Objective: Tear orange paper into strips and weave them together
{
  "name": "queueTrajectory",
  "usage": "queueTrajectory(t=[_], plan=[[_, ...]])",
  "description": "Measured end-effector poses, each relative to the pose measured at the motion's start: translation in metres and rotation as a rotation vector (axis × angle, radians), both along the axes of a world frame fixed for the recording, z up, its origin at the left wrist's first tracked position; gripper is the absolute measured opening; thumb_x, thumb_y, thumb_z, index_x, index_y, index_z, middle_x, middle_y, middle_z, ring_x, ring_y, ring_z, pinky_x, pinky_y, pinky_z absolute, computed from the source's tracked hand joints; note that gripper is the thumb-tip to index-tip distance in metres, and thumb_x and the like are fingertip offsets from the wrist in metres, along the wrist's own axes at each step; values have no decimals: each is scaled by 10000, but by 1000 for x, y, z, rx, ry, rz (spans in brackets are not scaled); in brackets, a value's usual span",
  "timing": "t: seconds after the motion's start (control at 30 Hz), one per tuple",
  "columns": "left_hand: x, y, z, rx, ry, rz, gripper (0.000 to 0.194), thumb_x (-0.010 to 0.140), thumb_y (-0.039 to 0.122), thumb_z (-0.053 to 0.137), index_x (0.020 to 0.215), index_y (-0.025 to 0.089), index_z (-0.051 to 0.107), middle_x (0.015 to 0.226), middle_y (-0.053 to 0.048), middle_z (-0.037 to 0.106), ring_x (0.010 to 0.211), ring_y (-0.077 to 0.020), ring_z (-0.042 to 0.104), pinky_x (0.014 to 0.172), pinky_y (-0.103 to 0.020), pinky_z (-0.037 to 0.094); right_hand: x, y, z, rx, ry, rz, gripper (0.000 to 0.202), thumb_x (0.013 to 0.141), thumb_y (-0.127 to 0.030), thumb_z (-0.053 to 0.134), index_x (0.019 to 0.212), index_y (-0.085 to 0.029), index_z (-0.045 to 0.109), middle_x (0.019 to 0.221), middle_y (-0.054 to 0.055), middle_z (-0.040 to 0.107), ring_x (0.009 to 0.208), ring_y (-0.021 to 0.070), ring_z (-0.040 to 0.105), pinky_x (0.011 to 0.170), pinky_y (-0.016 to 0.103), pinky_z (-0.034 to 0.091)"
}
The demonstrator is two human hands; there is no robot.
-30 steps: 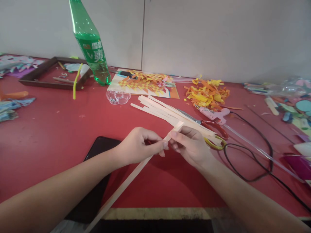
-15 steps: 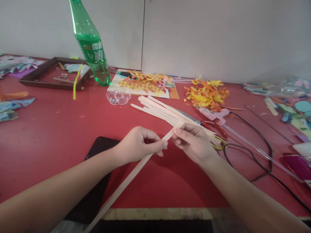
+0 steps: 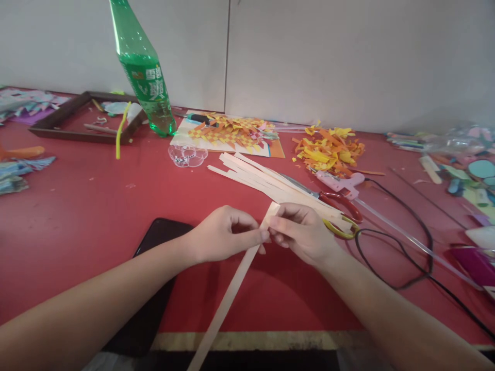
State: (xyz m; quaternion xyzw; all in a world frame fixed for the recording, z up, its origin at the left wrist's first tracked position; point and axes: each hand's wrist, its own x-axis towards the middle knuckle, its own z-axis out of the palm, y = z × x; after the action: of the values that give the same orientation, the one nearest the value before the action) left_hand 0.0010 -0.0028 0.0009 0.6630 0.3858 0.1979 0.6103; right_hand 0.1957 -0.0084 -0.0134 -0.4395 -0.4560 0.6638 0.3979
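A person's left hand (image 3: 226,234) and right hand (image 3: 301,230) pinched a pale strip (image 3: 232,291) near its upper end, each in a thumb-and-finger grip, above a red tabletop (image 3: 96,206), with loose strips (image 3: 251,178) and red-handled scissors (image 3: 328,197) lying beyond

A single camera, worn on the head, looks from above and behind the near end of the strip (image 3: 229,293), facing forward and down. It is close enough that this end runs out of view. At the strip's far end, the left hand (image 3: 226,234) and right hand (image 3: 303,232) sit near the lens. Beyond the strip, the view crosses the table (image 3: 96,201) to the wall (image 3: 348,62); leftward past it, the bottle (image 3: 145,77) loses its top.
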Motion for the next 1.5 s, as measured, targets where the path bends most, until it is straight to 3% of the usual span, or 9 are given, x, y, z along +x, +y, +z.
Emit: queueTrajectory(t=[0.13, 0.43, 0.53, 0.63, 0.8, 0.97, 1.27, 1.4, 1.5], plan=[[-1, 0, 0, 12, -5, 24, 259, 838, 316, 608, 713, 126, 730, 736, -63, 753, 668, -152, 660, 611, -221, 470, -1, -2, -2, -4, -7, 59, 253, 723, -324, 790, 620, -154, 634, 558, -3, 622, 439, 55, 471, 394, 185, 337], [0, -3, 3, 17, 21, 8, 219, 823, 279, 610, 786, 127, 762, 745, -63, 762, 674, -165, 684, 623, -230, 505, 10, 11, 7, 23, 124, -175, 275, 654, -291, 817, 534, -166, 604, 495, -34, 517, 431, 52, 417, 388, 187, 280], [1, 0, -1, 41, -46, 168, 243, 845, 322, 618, 763, 139, 754, 741, -52, 753, 681, -143, 669, 651, -214, 506, 8, 8, 3, 56, 76, -187, 217, 679, -347, 808, 659, -178, 674, 548, -22, 551, 465, 73, 446, 404, 207, 313], [0, 5, -8, 39, -225, 425, 276, 863, 399, 622, 800, 161, 747, 697, -12, 699, 571, -83, 576, 560, -179, 469, 3, 3, -4, 61, -28, -68, 229, 716, -364, 795, 838, -183, 723, 632, -1, 609, 495, 86, 467, 439, 234, 360], [-2, 14, -12, -133, -483, 700, 219, 796, 385, 728, 804, 166, 713, 579, 53, 546, 500, -38, 493, 515, -141, 463, 2, 0, -8, 90, -100, -15, 237, 791, -415, 725, 830, -181, 734, 730, 35, 660, 533, 95, 493, 453, 240, 364], [-3, 14, -11, -288, -526, 687, 217, 747, 315, 785, 752, 147, 647, 691, 17, 663, 617, -64, 634, 656, -178, 552, 3, 0, 0, 80, -226, 51, 288, 812, -457, 685, 771, -173, 708, 601, -1, 595, 505, 90, 477, 477, 241, 359], [-4, 14, -9, -293, -518, 660, 243, 779, 326, 755, 742, 161, 580, 667, 22, 683, 628, -71, 660, 661, -174, 554, 3, -1, 4, 68, -334, 319, 292, 792, -417, 704, 679, -164, 611, 593, -27, 528, 495, 74, 392, 465, 232, 294], [-2, 12, -8, -325, -493, 603, 249, 768, 299, 765, 741, 163, 559, 704, 16, 707, 661, -85, 686, 660, -181, 557, 2, -1, 3, 87, -276, 201, 214, 783, -374, 721, 840, -184, 639, 701, -17, 589, 564, 90, 477, 511, 229, 365], [0, 9, -7, -356, -419, 499, 246, 754, 290, 780, 764, 153, 576, 744, -2, 720, 694, -108, 709, 656, -188, 564, 1, -1, 3, 157, -264, 133, 181, 804, -352, 698, 812, -178, 647, 721, 4, 638, 625, 108, 538, 601, 250, 421]])
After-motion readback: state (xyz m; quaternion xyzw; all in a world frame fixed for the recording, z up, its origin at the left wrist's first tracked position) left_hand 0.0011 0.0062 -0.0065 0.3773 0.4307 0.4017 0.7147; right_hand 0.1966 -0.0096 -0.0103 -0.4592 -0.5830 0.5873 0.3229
